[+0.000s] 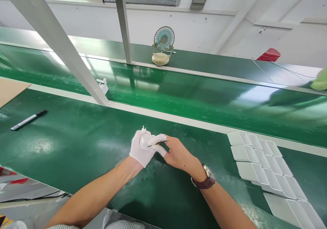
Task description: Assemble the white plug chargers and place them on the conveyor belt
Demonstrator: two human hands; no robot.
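My left hand [139, 150], in a white glove, grips a small white plug adapter [144, 138] with its metal prongs pointing up. My right hand [176, 154], bare but with white finger cots on two fingers, holds a thin dark tool [159, 142] against the adapter. Both hands meet just above the green bench mat [76, 137]. A brown watch [206, 179] sits on my right wrist.
Rows of white adapters [263, 162] lie at the right. A marker pen [28, 120] rests at the left. Another white adapter [103, 85] lies on the green conveyor belt [191, 92]. A small desk fan [162, 45] stands beyond it. A slanted metal post [58, 41] crosses the left side.
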